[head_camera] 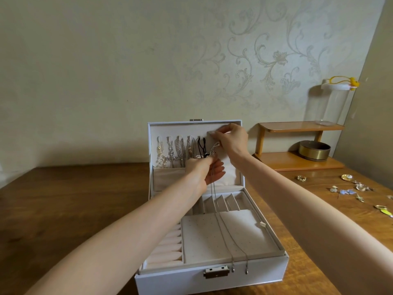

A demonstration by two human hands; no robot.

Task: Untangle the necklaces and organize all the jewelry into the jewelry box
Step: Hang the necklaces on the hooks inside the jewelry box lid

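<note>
At the twelve o'clock end of the open white rectangular jewelry box [212,283], the left hand [202,171] pinches a thin silver chain necklace [225,241] while the right hand [230,140] pinches a pale hook tab [211,133].

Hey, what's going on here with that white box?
A person is hanging a silver chain inside the open lid of a jewelry box. The left hand pinches the chain while the right hand pinches a hook tab. Other necklaces already hang there; loose jewelry lies on the table.
</note>
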